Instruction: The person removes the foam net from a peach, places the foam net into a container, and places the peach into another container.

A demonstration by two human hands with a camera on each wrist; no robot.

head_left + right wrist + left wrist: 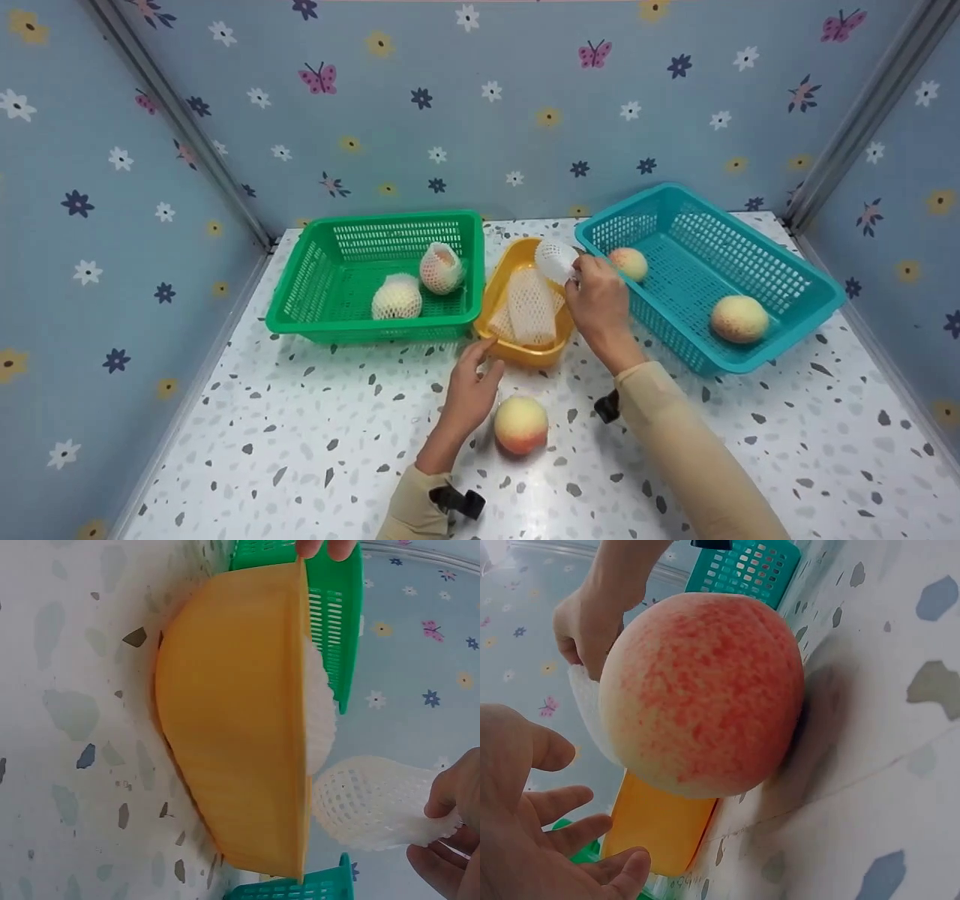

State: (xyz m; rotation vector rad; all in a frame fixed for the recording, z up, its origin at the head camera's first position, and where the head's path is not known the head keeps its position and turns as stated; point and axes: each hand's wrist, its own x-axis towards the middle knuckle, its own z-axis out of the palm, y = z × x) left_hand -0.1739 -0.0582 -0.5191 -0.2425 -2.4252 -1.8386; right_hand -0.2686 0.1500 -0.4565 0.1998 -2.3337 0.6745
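Observation:
My right hand (599,298) pinches one end of a white foam fruit net (367,799), which hangs over the right side of the yellow tray (534,358). More foam nets (532,306) lie inside that tray. My left hand (472,386) is at the tray's near left edge, its fingers spread and loosely bent with nothing in them. Just right of my left wrist a bare peach (521,425) sits on the table; it fills the middle of the left wrist view, red side toward the camera.
To the left, a green basket (375,327) contains two peaches in foam nets (441,268). On the right stands a blue basket (780,349) with one bare peach (739,319) near its front and another peach (628,264) at its left side. A flowered wall (480,97) rises behind.

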